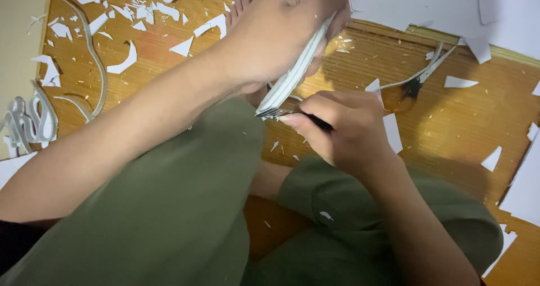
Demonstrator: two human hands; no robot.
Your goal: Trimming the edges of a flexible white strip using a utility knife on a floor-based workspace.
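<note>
Nearest the lens: two knees in olive-green trousers (169,218), folded, filling the lower frame from seven to five o'clock.

Above them, two bare hands, met near centre. Left hand (275,38), reached in from nine o'clock along a long forearm, wrapped around one flat white foam piece (295,72) with a grey edge; fingers curled tight about it, thumb side toward the camera. Piece tilted, upper end toward one o'clock, lower end toward seven, resting just above the left knee.

Right hand (343,128), come up from five o'clock, knuckles upward, fingers pressed together and pinched around one dark-handled cutting tool (292,114); metal tip touching the lower end of the foam piece.

Beneath: one brown woven mat (450,123). Scattered across it, dozens of white offcuts (183,47), too many to count, thickest toward eleven o'clock. One bundle of looped white strips (28,123) at nine o'clock. One dark brush-like tool (413,86) at two o'clock, apart from both hands. Large white sheets (427,4) at one o'clock.
</note>
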